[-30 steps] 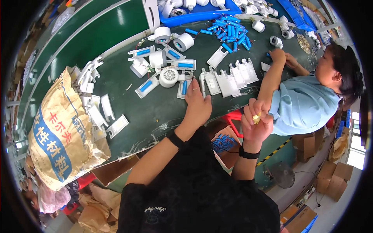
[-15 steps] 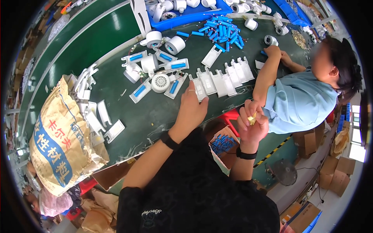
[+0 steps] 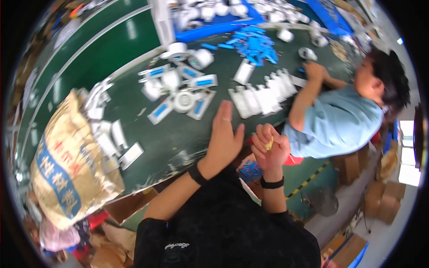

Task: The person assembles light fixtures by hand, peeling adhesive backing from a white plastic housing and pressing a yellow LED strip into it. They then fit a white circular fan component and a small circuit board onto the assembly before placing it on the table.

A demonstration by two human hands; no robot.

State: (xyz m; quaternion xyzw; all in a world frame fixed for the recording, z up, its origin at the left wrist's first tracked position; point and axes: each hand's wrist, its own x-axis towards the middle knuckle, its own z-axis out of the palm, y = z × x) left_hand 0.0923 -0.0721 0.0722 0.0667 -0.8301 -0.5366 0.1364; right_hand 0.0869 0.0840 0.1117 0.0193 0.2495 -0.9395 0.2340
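Note:
My left hand (image 3: 223, 140) hovers over the near part of the green table, fingers stretched out and holding nothing. To its right, my right hand (image 3: 272, 154) is closed around a small yellow piece (image 3: 269, 144), too blurred to name more exactly. Just beyond both hands lies a row of white plastic covers (image 3: 254, 100), close together. Left of that row, white round fan-like housings (image 3: 183, 102) are grouped with white covers that carry blue cylindrical cells (image 3: 204, 82). One more white cover (image 3: 244, 71) lies apart, below the pile of blue cells (image 3: 254, 44).
A paper sack (image 3: 73, 165) stands at the left table edge beside loose white parts (image 3: 107, 138). At the back is a blue bin (image 3: 219, 27) of white housings. A co-worker in a light blue shirt (image 3: 335, 118) works at the right. A box of blue cells (image 3: 250, 172) sits below the table.
My left hand has drawn back from the row of white covers. My right hand has come left toward it, still holding the yellow piece. The whole view has shifted slightly.

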